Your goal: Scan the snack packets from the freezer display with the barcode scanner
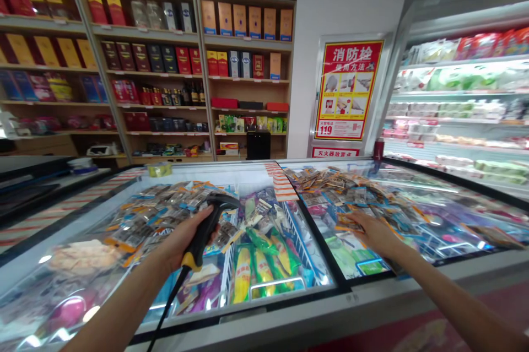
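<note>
My left hand [206, 228] is wrapped round the black and yellow handle of a barcode scanner [202, 233], whose head points right and whose cable hangs down toward me. Beneath it, on the glass lid, lies a heap of small snack packets [161, 203] with orange and blue edges. My right hand [372, 233] is palm down at the front of a second heap of such packets [330, 184]. Its fingers close on the edge of an orange-edged packet [347, 222]; the fingertips are partly hidden.
Under the sliding glass of the chest freezer [289, 302] are wire baskets with yellow and green ice-cream packs [264, 269]. A dark can [378, 150] stands on the back rim. Boxed goods fill the shelves [161, 74] behind; a lit fridge [458, 90] is at right.
</note>
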